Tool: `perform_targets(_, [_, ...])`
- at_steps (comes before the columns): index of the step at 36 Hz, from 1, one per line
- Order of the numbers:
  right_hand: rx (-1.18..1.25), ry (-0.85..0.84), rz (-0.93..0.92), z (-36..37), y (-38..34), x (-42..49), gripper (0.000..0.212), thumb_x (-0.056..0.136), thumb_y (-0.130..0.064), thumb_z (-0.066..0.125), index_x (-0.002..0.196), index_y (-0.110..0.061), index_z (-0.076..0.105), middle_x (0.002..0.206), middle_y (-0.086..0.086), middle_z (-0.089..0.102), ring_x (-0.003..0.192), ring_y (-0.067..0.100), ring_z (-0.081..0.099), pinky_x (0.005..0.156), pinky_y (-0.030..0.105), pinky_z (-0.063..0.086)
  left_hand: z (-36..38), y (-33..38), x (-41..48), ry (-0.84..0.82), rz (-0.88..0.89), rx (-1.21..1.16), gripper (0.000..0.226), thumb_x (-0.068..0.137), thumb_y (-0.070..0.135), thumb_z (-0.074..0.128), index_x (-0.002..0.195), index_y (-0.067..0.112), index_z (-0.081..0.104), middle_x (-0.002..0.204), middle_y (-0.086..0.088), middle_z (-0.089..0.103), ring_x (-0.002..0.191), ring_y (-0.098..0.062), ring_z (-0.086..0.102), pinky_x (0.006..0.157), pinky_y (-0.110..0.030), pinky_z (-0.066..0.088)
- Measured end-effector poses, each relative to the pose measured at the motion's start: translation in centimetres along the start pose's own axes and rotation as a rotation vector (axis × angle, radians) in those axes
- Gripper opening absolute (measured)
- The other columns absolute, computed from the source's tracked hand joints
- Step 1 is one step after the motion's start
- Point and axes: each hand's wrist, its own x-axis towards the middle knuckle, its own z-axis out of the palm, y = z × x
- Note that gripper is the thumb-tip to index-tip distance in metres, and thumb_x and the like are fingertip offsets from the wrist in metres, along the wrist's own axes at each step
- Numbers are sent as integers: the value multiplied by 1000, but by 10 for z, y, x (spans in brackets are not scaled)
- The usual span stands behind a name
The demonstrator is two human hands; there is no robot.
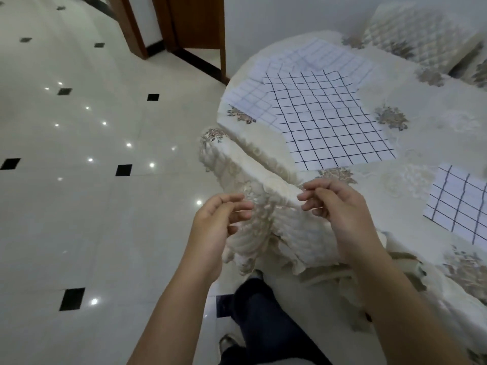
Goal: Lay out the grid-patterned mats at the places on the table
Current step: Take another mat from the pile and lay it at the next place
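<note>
Hovering the left hand [213, 227] and right hand [340, 214] side by side at the near rim of the surface [434, 133], fingers [237, 206] of both loosely curled and gripping nothing. Possibly brushing the bunched tablecloth [263, 233] with the right fingertips; too close to tell. Facing a big grid mat [329, 119] lying flat just beyond the fingertips, overlapping paler mats [324, 55] heaped farther off, probably serving as the supply pile. Noting a single mat [458, 204] off to the right of the right fingers, seemingly marking a place already set. Likely readying to reach forward over the cloth fold for the top one.
</note>
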Motion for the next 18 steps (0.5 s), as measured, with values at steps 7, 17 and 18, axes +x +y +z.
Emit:
perform_targets(7, [73, 37, -9, 33, -14, 76, 30, 92, 2, 42, 77, -14, 62, 67, 1, 65, 53, 5, 57, 51, 10, 44, 13, 62, 88, -136, 47, 44, 27, 93, 2, 37, 90, 13, 62, 76, 1, 71, 64, -9, 61, 61, -23, 39])
perform_targets(17, [36, 163, 104, 45, -34, 164, 27, 91, -4, 44, 80, -18, 64, 70, -4, 69, 63, 11, 60, 67, 24, 42, 48, 112, 193, -240, 10, 219, 28, 93, 5, 38, 88, 18, 63, 76, 4, 71, 67, -10, 62, 62, -23, 40])
perform_targets(18, [18, 174, 114, 46, -36, 170, 28, 91, -4, 44, 79, -19, 65, 68, -5, 69, 61, 9, 60, 67, 23, 42, 50, 113, 201, -246, -6, 221, 28, 93, 5, 38, 89, 18, 63, 77, 4, 71, 67, -9, 63, 64, -22, 41])
